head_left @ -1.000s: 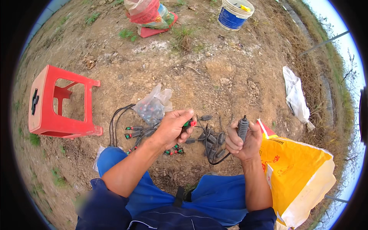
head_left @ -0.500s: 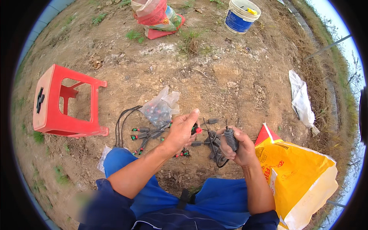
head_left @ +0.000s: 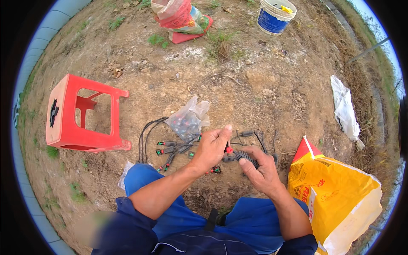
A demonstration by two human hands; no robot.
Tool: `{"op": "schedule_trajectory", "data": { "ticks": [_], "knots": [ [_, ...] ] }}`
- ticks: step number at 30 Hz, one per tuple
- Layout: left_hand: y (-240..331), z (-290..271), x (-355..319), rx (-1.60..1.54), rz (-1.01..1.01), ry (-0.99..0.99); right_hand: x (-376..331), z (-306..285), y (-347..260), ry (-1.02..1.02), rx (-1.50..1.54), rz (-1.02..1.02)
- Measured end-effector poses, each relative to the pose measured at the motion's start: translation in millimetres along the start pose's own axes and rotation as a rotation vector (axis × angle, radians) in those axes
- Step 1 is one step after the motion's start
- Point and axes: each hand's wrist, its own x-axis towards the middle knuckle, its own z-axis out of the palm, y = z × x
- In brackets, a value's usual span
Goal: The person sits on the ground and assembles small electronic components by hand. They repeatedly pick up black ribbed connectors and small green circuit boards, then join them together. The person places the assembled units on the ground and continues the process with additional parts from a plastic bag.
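My left hand (head_left: 210, 149) is closed on a small black fitting with a red tip (head_left: 230, 150), thumb pointing up. Close beside it, my right hand (head_left: 264, 173) grips a dark grey ribbed cylinder (head_left: 247, 158), which lies tilted with its end at the red tip. I cannot tell whether the two parts are joined. On the ground left of my hands lie several ribbed pieces with green, red and black ends (head_left: 168, 149). More grey ribbed pieces with thin black tubes (head_left: 260, 140) lie beyond my right hand. A clear plastic bag (head_left: 188, 124) of small parts sits just past my left hand.
A red plastic stool (head_left: 91, 140) lies on its side at the left. A yellow sack (head_left: 335, 191) stands at my right, with white sheeting (head_left: 345, 106) beyond it. At the back are a red sack (head_left: 182, 21) and a white-and-blue bucket (head_left: 274, 18).
My right hand has tipped the ribbed cylinder from upright to slanting and brought it left, against the red-tipped fitting. The whole view has shifted slightly.
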Motion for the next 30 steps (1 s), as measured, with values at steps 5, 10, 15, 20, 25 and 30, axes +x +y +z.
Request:
{"op": "schedule_trajectory", "data": {
  "ticks": [5, 10, 15, 20, 25, 30],
  "knots": [
    [-4, 3, 1, 0.063, 0.106, 0.089, 0, 2, -6, 0.028, -0.071, -0.013],
    [-3, 4, -1, 0.172, 0.229, 0.142, 0, 3, -10, 0.062, -0.233, -0.089],
    [-2, 3, -3, 0.298, 0.282, 0.126, 0, 9, -8, 0.118, -0.394, -0.182],
    [-4, 5, -10, 0.240, 0.212, 0.123, -3, 15, -5, 0.127, -0.543, -0.290],
    [-6, 8, -21, 0.200, 0.235, 0.135, -9, 26, -2, 0.125, -0.495, -0.241],
    [-14, 0, -23, 0.247, 0.278, 0.140, -14, 37, 1, 0.097, -0.335, -0.143]
  ]
}}
